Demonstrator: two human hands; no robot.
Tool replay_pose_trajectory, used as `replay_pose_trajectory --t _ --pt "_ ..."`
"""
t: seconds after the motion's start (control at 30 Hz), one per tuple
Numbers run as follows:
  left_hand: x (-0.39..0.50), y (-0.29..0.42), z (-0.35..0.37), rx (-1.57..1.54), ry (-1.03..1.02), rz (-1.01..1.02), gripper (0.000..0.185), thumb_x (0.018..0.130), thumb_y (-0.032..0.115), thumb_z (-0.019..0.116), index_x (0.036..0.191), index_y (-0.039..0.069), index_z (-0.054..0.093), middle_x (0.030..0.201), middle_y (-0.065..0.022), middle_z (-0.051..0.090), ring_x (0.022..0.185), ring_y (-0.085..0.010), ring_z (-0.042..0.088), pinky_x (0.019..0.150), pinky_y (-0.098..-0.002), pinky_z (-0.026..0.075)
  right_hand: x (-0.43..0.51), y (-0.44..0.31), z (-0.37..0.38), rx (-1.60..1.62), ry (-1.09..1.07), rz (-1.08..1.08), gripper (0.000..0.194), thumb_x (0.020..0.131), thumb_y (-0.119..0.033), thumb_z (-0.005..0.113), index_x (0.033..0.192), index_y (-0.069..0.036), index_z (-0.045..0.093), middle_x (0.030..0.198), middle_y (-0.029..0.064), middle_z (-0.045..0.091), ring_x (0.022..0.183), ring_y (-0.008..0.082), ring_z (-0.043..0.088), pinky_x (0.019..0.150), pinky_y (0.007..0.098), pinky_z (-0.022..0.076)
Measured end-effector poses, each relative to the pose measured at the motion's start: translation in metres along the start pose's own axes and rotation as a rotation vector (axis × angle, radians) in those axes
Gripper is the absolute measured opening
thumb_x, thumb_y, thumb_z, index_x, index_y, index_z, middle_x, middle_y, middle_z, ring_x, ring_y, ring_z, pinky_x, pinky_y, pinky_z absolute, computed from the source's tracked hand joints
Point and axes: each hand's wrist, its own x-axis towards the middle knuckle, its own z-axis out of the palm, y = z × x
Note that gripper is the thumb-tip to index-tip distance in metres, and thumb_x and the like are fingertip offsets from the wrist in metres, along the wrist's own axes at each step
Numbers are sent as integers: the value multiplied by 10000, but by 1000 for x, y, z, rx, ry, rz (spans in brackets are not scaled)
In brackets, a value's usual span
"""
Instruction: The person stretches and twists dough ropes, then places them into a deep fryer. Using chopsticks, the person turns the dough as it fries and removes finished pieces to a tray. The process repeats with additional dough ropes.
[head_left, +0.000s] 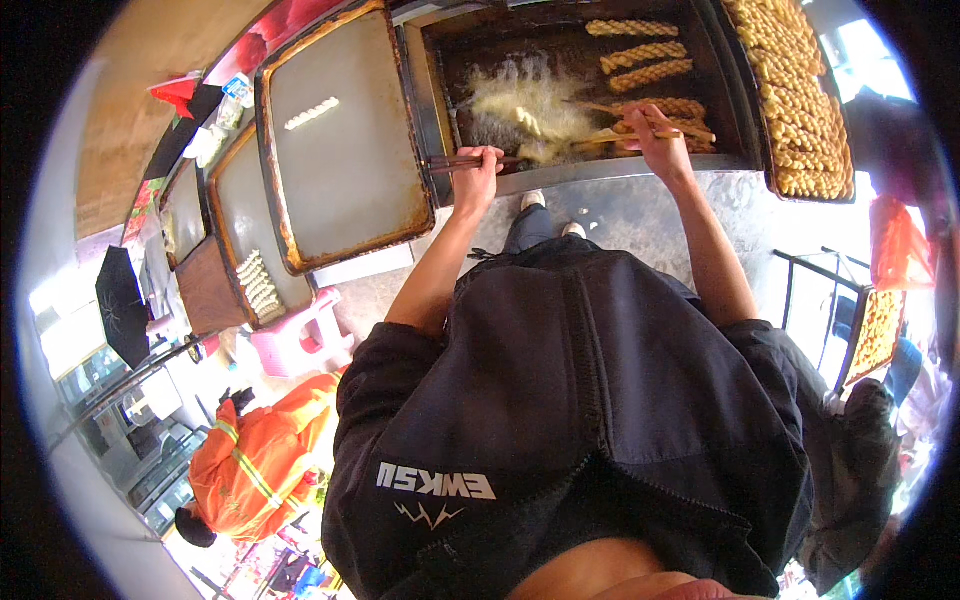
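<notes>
Before me is a rectangular deep fryer (555, 178) of dark oil. My left hand (477, 180), at its near left edge, holds dark chopsticks (454, 163) crosswise. My right hand (660, 142) grips long light wooden chopsticks (611, 138) reaching left into the foaming oil. Pale dough twists (527, 120) float in the foam between the hands. Browned dough twists (651, 77) lie at the fryer's right side, some partly hidden by my right hand and the chopsticks. The tips of both pairs are hard to make out in the foam.
Left of the fryer, a metal tray (424, 217) holds one raw twist (312, 113); a lower tray (300, 304) holds several more. A tray of fried twists (799, 112) stands right. Also about are a pink plastic stool (300, 341), a metal rack (821, 274) and a person in orange (259, 457).
</notes>
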Motion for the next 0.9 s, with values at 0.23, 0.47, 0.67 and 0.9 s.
replay_pose_trajectory --t 0.23,0.47,0.67,0.9 --pt "6 -9 -29 96 133 170 271 940 171 456 838 -12 628 935 -117 523 720 -171 623 673 -272 547 -28 -25 -17 -130 137 -214 270 970 -220 444 1092 -11 564 1036 81 604 863 122 600 702 257 526" --pt "10 -12 -32 14 -23 -78 262 917 194 493 857 -5 654 768 -102 610 668 -169 624 611 -299 527 -47 -23 -32 -161 161 -123 275 968 -248 450 1037 -11 572 832 69 642 703 110 617 671 251 503" --pt "16 -45 -20 247 14 93 192 842 177 552 831 25 670 782 -114 637 746 -259 622 691 -380 491 -40 -10 -14 -49 65 -262 230 966 -209 450 1035 -10 542 885 78 615 719 122 606 670 258 499" --pt "16 -55 -17 329 15 94 143 821 153 582 881 66 679 835 -124 627 801 -291 608 738 -386 483 -6 20 39 -35 -103 -213 230 971 -199 448 1044 2 534 960 89 602 835 146 615 742 274 510"
